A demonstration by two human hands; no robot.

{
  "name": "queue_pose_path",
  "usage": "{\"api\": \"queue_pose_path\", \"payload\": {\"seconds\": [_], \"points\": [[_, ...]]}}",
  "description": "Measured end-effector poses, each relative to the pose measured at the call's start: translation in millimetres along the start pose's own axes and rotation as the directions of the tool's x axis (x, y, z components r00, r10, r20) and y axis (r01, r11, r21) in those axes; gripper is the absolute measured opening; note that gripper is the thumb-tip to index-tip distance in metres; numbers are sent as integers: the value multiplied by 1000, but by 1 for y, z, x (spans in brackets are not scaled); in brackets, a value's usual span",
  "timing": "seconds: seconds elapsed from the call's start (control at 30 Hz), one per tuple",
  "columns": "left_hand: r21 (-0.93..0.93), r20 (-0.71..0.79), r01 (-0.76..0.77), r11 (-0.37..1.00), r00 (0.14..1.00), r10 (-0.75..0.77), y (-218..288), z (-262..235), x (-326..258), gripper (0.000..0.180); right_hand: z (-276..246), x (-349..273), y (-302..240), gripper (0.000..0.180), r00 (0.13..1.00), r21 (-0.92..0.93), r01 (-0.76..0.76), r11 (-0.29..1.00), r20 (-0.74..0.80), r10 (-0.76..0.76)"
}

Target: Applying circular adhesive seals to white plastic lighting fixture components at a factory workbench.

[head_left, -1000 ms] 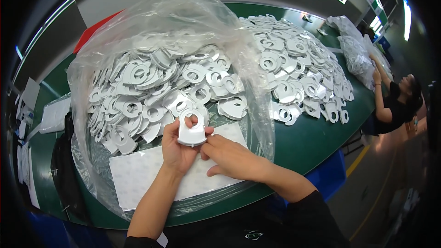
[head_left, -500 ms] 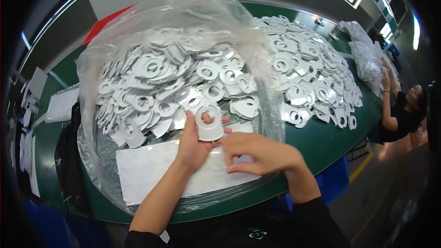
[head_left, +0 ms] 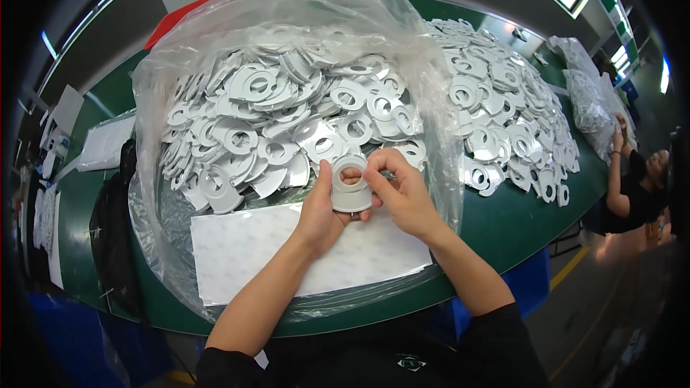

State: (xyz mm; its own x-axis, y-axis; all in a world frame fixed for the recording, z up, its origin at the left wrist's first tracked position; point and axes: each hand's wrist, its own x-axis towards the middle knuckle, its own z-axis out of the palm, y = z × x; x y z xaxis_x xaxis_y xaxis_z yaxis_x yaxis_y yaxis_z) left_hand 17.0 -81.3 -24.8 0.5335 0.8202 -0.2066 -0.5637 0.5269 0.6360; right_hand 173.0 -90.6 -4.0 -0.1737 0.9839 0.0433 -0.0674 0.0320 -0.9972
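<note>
My left hand (head_left: pixel 319 217) holds a flat white ring-shaped plastic part (head_left: pixel 351 202), with a round hole and a wider straight-ended tab, upright above a stack of white sheets (head_left: pixel 251 255). Its thumb lies along the part's left edge; fingers show through the hole and behind the tab. The thumb and forefinger of my right hand (head_left: pixel 407 201) pinch at the ring's right edge. Whether a thin film lies between them is too small to tell. Just beyond both hands, a heap of the same parts (head_left: pixel 284 149) lies in a large clear plastic bag (head_left: pixel 154 93).
A second heap of white parts (head_left: pixel 503 111) covers the green table (head_left: pixel 489 226) at the right. Farther right a person (head_left: pixel 632 179) handles clear bags (head_left: pixel 586 100). On the left lie a black cloth item (head_left: pixel 115 237) and a bagged white stack (head_left: pixel 108 142).
My right hand has moved up from below the part to its right edge and closed there. The part stays in my left hand. The whole view has shifted slightly.
</note>
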Motion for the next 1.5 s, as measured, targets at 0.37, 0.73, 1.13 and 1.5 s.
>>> {"api": "queue_pose_path", "payload": {"seconds": [0.37, 0.73, 1.13, 1.5], "points": [[-7, 13, 2, 1000, 1000, -2, -1, -2, 1, 61, -2, 1, 2, 12, 1000, -3, 12, 1000, -2, -12], [-9, 2, 10, 1000, 1000, -10, 0, -1, 1, 59, -2, 1, 2, 9, 1000, -2, -10, 1000, 12, 10], [2, -10, 19, 1000, 1000, -19, -1, -2, 1, 56, 2, 1, 0, 10, 996, -103, 79, 992, -28, -82], [-32, -15, 8, 999, 1000, -8, -1, -2, 0, 56, 2, 2, -5, 19, 840, -668, 404, 625, -1, -543]]}}
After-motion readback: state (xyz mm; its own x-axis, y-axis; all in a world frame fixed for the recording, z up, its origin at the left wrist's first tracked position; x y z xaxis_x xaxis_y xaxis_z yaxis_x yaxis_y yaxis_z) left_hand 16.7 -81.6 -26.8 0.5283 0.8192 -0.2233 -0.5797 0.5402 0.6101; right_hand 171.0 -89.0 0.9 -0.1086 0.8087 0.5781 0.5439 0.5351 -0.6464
